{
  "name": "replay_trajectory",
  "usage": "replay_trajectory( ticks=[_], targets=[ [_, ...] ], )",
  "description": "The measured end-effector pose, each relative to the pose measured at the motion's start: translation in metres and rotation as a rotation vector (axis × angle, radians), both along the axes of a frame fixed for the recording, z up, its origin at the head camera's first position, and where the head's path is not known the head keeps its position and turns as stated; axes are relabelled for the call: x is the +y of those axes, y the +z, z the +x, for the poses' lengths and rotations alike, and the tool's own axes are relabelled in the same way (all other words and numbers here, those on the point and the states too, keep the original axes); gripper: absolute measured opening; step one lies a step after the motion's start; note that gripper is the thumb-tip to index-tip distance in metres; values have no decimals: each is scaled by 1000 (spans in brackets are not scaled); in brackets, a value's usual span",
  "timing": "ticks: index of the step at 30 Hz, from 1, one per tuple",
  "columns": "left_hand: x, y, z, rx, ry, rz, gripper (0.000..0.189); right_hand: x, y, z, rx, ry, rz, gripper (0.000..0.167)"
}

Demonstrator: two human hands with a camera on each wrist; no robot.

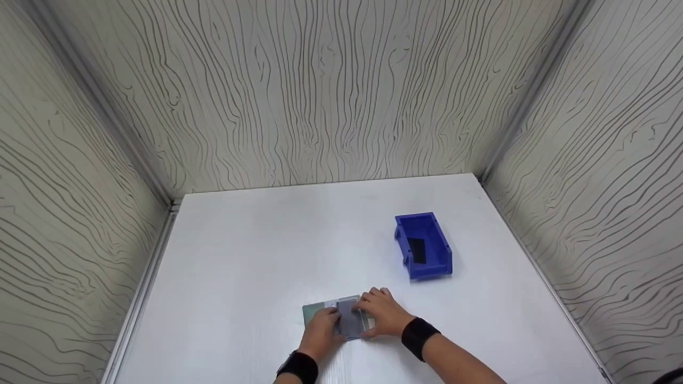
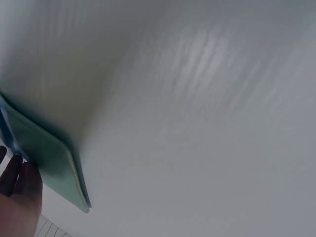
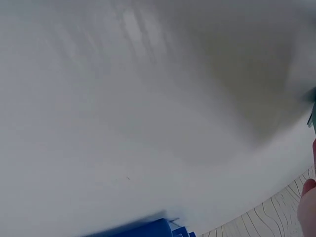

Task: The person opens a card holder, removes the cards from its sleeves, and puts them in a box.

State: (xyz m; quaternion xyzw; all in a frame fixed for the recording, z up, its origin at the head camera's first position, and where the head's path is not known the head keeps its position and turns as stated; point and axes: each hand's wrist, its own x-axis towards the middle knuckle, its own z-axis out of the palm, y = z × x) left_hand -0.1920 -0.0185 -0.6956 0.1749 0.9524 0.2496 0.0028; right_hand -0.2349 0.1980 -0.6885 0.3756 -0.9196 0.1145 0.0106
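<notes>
Near the front of the white table, a grey flat rectangle lies over an open green cover with clear edges. My left hand holds the rectangle's left side, fingertips at its edge. From the right, my right hand grips the opposite side with curled fingers, thumb by the lower corner. The left wrist view shows the green cover as thin, layered and round-cornered, with my left fingers against it. Only a sliver of my right hand appears in the right wrist view.
A blue plastic bin stands on the table beyond my right hand, with a black flat piece inside. Wood-grain panels enclose the table at the back and both sides.
</notes>
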Motion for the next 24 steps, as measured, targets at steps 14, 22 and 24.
replay_trajectory(
  ticks=[14, 22, 24],
  targets=[
    [0, 1, 2, -36, 6, 60, 49, -4, 3, 9, -37, 10, -6, 51],
    [-3, 3, 1, -169, 42, 211, 58, -11, 9, 14, -39, 18, -117, 41],
    [-4, 4, -1, -227, 74, 303, 55, -13, 9, 15, 2, 37, -152, 40]
  ],
)
